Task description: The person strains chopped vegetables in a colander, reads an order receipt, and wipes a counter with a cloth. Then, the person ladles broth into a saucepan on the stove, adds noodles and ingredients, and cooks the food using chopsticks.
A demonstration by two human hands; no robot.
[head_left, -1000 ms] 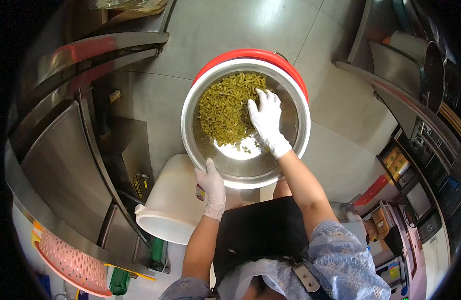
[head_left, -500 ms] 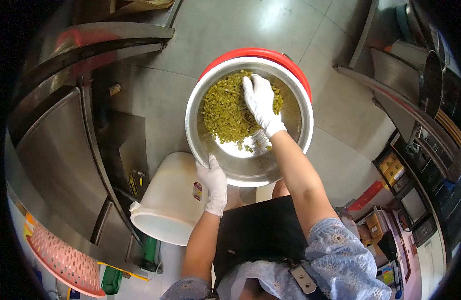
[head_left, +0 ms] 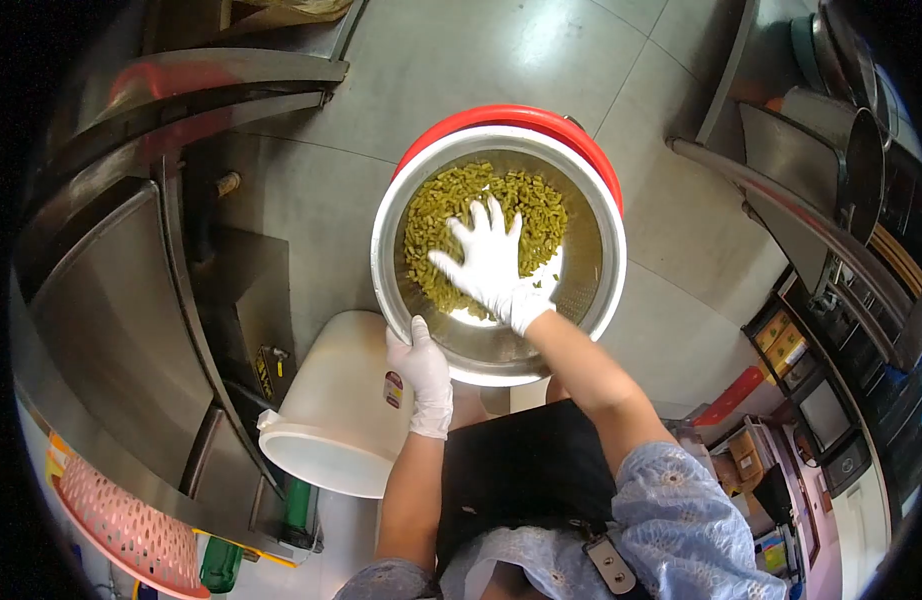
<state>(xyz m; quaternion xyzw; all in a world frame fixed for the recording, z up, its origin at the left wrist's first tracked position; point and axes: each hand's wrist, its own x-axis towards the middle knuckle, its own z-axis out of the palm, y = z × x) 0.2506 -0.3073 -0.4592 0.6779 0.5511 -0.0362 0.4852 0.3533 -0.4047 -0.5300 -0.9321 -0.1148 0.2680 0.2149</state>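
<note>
A large round metal basin [head_left: 481, 360] with a perforated wall holds many short chopped green pieces [head_left: 461, 190], and it sits over a red basin [head_left: 521, 112]. My right hand [head_left: 486, 260], in a white glove, lies palm down on the green pieces with its fingers spread. At the basin's lower left rim, my gloved left hand [head_left: 421, 375] grips the edge, thumb on the inner side. Bare shiny metal shows at the basin's bottom near my right wrist.
Below left of the basin, a white bucket [head_left: 341, 400] lies tipped on its side. A pink perforated basket [head_left: 131, 520] and a green bottle [head_left: 221, 562] are at the lower left. Metal counters flank both sides, and shelves with boxes [head_left: 781, 340] stand at the right.
My right hand has moved from the upper right of the green pieces down and left, and its fingers have spread. The pieces have shifted toward the right. My left hand stays on the rim.
</note>
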